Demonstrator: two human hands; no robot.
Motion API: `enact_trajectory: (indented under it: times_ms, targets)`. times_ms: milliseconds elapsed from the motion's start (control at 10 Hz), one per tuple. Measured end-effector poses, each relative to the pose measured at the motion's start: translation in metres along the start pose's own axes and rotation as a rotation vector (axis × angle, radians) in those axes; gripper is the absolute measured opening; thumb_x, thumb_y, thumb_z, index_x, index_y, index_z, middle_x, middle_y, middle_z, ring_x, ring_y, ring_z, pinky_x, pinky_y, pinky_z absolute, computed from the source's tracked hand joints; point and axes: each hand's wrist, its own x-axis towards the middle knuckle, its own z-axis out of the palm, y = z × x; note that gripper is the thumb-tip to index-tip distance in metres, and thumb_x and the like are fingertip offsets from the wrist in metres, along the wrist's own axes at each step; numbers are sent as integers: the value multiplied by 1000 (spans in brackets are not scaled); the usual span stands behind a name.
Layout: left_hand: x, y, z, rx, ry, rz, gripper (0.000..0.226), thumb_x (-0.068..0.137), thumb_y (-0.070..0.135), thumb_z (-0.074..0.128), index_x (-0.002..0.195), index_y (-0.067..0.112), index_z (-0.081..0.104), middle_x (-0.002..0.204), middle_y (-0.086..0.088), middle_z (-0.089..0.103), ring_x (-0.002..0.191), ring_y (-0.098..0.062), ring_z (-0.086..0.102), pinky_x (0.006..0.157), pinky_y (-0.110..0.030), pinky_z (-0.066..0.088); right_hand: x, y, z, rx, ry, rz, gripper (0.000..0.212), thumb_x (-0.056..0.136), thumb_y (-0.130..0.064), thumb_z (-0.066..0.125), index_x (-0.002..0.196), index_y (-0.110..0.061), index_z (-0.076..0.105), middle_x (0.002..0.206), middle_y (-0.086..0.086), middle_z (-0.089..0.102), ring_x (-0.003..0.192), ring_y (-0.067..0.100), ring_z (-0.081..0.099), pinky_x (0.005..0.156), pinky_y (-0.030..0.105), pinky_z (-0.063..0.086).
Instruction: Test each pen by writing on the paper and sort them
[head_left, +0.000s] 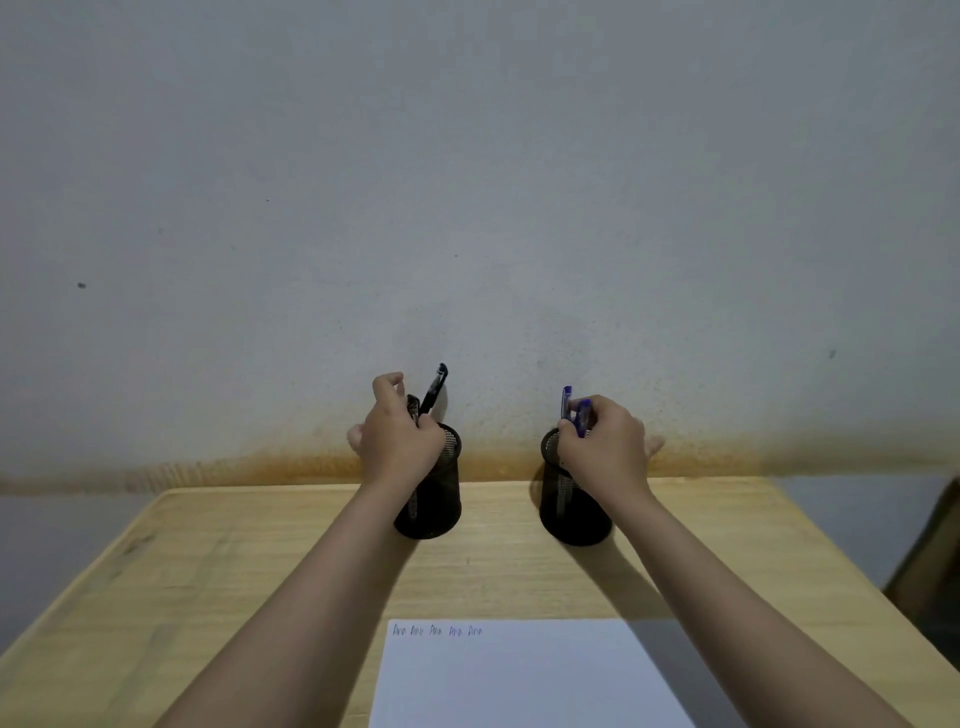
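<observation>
Two black mesh pen cups stand at the table's far edge: the left cup (435, 499) and the right cup (571, 512). My left hand (397, 436) is over the left cup, fingers closed around black pens (435, 387) that stick up from it. My right hand (605, 447) is over the right cup, pinching blue pens (582, 415) at its mouth. A white sheet of paper (519, 680) lies near me, with several small blue written words along its top edge.
The wooden table (208, 582) ends against a grey wall with a rusty stain along its base. A dark object (930, 566) shows at the right edge, beyond the table.
</observation>
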Motion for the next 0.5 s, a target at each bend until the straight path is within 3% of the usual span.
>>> enact_trajectory:
  times_ms: [100,200,400,500]
  targets:
    - [-1,-2,-3,79,99,-60,50,75,16,54,122,24,38,112,2,66,106,-22,56,94,-41,20,-2,-1,-10,-71,29,63,17,85,-20,58,100,-21,64,82,-2,64,120,35,42,111,63,-7]
    - [-3,-7,-6,70,146,-163,41,76,23,58,115,24,45,93,6,64,108,-27,51,97,-46,18,-1,4,-14,-84,40,115,21,83,-22,61,103,-18,63,100,6,64,120,39,41,110,66,2]
    - [-7,-10,-8,16,193,-333,40,79,31,60,115,18,49,122,-9,54,118,-32,47,104,-48,18,-2,16,-16,12,69,228,54,79,-25,68,126,-8,47,126,14,50,124,38,41,111,62,18]
    - [-9,-9,-8,-31,172,-367,51,81,34,60,125,16,43,131,-11,47,122,-33,44,107,-49,17,-1,20,-16,73,83,279,64,76,-28,70,127,-2,41,127,17,50,121,39,46,107,60,28]
